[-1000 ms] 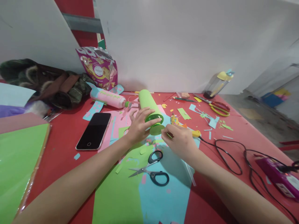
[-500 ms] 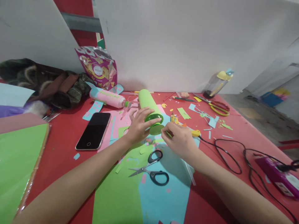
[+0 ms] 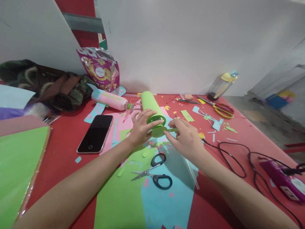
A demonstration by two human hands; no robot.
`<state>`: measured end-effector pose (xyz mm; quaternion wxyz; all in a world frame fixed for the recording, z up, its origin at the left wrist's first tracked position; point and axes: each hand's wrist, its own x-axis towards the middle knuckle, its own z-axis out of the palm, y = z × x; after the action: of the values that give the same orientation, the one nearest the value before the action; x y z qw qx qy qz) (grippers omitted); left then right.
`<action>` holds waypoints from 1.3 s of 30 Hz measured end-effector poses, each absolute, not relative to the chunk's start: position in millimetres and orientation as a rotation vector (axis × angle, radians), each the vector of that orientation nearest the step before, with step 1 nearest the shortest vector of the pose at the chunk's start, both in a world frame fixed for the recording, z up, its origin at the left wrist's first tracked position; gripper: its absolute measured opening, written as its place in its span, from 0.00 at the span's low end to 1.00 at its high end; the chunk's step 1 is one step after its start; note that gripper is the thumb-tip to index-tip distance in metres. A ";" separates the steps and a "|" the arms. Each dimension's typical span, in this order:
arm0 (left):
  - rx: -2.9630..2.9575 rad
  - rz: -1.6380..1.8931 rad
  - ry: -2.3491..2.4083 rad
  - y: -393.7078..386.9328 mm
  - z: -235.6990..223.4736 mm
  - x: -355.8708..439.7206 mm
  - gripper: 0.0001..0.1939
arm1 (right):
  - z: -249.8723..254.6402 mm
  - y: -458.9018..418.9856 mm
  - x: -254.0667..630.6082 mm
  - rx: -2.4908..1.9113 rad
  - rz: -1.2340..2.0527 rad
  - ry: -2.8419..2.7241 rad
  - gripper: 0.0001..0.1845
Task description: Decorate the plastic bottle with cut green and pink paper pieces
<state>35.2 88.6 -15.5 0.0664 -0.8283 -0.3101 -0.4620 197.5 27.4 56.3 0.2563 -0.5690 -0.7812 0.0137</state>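
Note:
A bottle wrapped in light green paper (image 3: 149,101) lies on its side, its clear green shoulder and neck toward me. My left hand (image 3: 142,127) is closed around the neck end. At the mouth is a green paper disc (image 3: 158,131), with a narrow green strip (image 3: 172,129) reaching right from it. My right hand (image 3: 184,135) is at the disc's right edge, thumb and fingers apart, the thumb tip touching the edge. The strip's far end is by its fingers. Black-handled scissors (image 3: 162,181) lie spread below my hands, on green and blue paper (image 3: 166,206).
Left are a phone (image 3: 95,134), a pink bottle with blue paper fins (image 3: 109,100) and a snack bag (image 3: 101,70). Right are paper scraps (image 3: 187,115), yellow- and red-handled scissors (image 3: 223,111), a clear bottle (image 3: 222,86), a black cord (image 3: 234,165) and a purple power strip (image 3: 283,179).
My right hand has opened from a pinch at the disc's edge and shifted slightly right. The green strip now shows between its thumb and fingers. My left hand stays on the bottle.

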 end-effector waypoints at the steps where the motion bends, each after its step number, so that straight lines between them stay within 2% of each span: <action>1: -2.499 -1.394 -0.939 88.7 -15.6 35.1 0.16 | 57.0 27.8 198.0 -1.538 0.046 -2.128 0.05; 9: -2.524 -1.384 -0.963 88.6 -15.8 34.7 0.16 | 57.0 30.9 201.9 -1.481 0.091 -2.201 0.04; 16: -2.557 -1.373 -0.988 89.8 -16.3 33.0 0.16 | 61.3 21.7 195.4 -1.324 -0.227 -2.179 0.04; 20: -2.538 -1.388 -0.978 91.9 -17.0 31.9 0.15 | 51.9 14.2 186.8 -1.161 -0.094 -2.627 0.08; 25: -2.555 -1.392 -1.005 91.6 -16.6 32.2 0.14 | 31.7 14.8 177.5 -1.244 0.013 -2.891 0.10; 30: -2.564 -1.377 -1.007 92.2 -16.1 31.1 0.15 | 19.6 18.0 176.2 -1.395 0.201 -2.880 0.13; 39: -2.310 -1.472 -1.146 90.9 -16.7 30.4 0.19 | 13.5 22.3 178.4 -1.470 0.518 -2.658 0.07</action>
<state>30.4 90.9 -16.7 0.0859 -0.7751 -0.3846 -0.4938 178.4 22.3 13.5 0.0300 -0.4767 -0.8623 0.1682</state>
